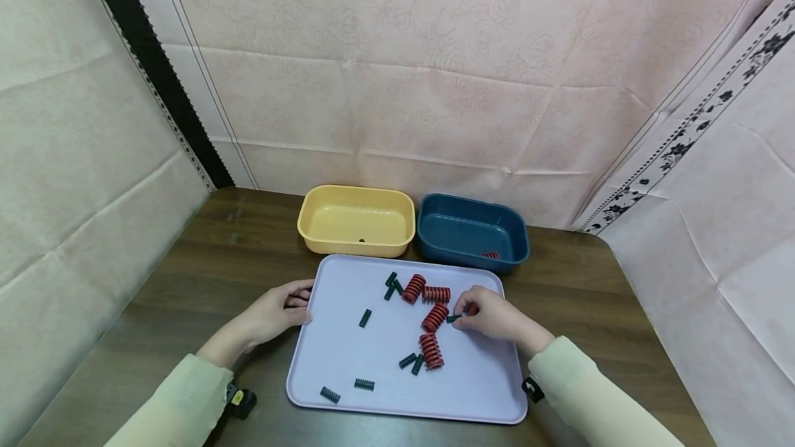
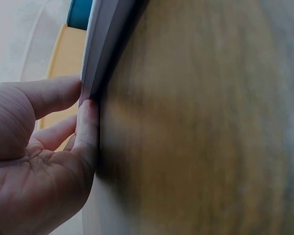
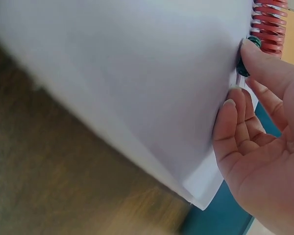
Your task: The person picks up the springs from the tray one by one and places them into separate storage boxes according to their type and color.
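A white tray (image 1: 385, 357) lies on the table, and my left hand (image 1: 279, 312) holds its left rim. The left wrist view shows thumb and fingertips against the tray's edge (image 2: 95, 54). Over the tray's right part, my right hand (image 1: 493, 312) pinches a small dark green spring (image 1: 454, 319) between thumb and index finger, close to the tray surface; the right wrist view shows this spring (image 3: 243, 66) partly covered. Thick red springs (image 1: 431, 350) lie just left of that hand, one partly hidden behind its fingers. Several other green springs (image 1: 365, 318) are scattered on the tray.
Behind the tray stand a yellow bin (image 1: 357, 251) with a tiny dark item inside and a blue bin (image 1: 459, 257) with a red spring (image 1: 489, 255) in it. Brown wooden table (image 1: 205, 261) surrounds the tray, with cloth-covered walls (image 1: 385, 109) at the back and sides.
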The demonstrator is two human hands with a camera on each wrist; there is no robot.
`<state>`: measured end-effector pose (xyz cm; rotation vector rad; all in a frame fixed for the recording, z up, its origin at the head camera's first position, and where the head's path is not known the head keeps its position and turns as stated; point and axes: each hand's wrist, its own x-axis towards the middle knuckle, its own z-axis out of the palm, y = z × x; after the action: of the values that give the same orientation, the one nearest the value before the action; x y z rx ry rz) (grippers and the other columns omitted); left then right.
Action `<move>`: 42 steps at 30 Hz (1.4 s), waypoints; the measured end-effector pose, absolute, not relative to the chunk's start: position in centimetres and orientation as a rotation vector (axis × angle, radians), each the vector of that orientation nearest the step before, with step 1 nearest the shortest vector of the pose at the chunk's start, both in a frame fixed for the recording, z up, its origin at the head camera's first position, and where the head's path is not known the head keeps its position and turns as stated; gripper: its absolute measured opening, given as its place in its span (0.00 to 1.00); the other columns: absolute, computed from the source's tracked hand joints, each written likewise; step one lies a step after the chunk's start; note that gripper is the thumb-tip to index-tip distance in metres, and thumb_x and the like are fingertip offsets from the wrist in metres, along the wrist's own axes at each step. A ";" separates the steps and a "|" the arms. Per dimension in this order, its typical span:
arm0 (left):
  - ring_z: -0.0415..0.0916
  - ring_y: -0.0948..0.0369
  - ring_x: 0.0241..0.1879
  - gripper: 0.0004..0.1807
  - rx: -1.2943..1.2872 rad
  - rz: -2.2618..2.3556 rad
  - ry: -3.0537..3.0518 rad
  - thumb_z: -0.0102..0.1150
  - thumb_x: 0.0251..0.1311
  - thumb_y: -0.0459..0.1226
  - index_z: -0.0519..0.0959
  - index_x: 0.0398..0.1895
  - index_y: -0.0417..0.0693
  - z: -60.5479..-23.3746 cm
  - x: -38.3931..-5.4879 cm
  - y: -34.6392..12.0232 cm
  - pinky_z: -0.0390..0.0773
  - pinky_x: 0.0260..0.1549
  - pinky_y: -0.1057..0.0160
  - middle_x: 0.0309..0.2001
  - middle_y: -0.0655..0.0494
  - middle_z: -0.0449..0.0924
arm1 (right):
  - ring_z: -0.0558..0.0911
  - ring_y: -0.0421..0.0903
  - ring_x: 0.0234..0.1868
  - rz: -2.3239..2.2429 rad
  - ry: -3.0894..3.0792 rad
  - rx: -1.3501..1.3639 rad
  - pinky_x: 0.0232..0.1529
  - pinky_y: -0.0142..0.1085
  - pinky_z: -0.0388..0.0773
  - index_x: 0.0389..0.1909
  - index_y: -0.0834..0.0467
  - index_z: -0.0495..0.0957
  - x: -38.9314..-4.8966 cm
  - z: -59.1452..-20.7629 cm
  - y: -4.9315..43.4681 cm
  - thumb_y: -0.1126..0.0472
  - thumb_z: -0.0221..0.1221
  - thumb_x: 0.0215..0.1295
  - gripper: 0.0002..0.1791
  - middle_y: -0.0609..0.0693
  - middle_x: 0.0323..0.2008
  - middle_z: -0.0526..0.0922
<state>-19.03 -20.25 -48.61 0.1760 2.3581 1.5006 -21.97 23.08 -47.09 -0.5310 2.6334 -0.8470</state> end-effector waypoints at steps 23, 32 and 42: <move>0.71 0.54 0.51 0.33 0.112 1.488 2.354 0.63 0.61 0.32 0.64 0.70 0.46 -48.6 -19.2 -20.6 0.75 0.48 0.58 0.55 0.48 0.71 | 0.77 0.48 0.37 -1.243 2.707 -0.353 0.37 0.39 0.77 0.39 0.50 0.79 -25.0 -43.2 19.8 0.45 0.62 0.64 0.13 0.48 0.36 0.80; 0.71 0.54 0.51 0.33 0.102 1.530 2.349 0.63 0.60 0.32 0.65 0.69 0.44 -48.5 -19.2 -20.3 0.75 0.47 0.57 0.54 0.48 0.72 | 0.79 0.55 0.44 -1.463 2.511 -0.157 0.47 0.48 0.76 0.44 0.52 0.78 -27.0 -42.1 15.1 0.45 0.59 0.66 0.16 0.58 0.43 0.81; 0.71 0.55 0.51 0.32 0.096 1.521 2.344 0.63 0.61 0.32 0.65 0.69 0.45 -48.6 -19.1 -20.0 0.75 0.48 0.56 0.55 0.49 0.71 | 0.78 0.54 0.46 -1.608 2.366 0.129 0.53 0.46 0.75 0.47 0.57 0.79 -28.4 -41.9 12.0 0.47 0.59 0.68 0.18 0.57 0.47 0.80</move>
<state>-19.10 -20.04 -48.58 0.0960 2.3439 1.5206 -28.39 12.02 -41.92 0.1295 2.3665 -1.6078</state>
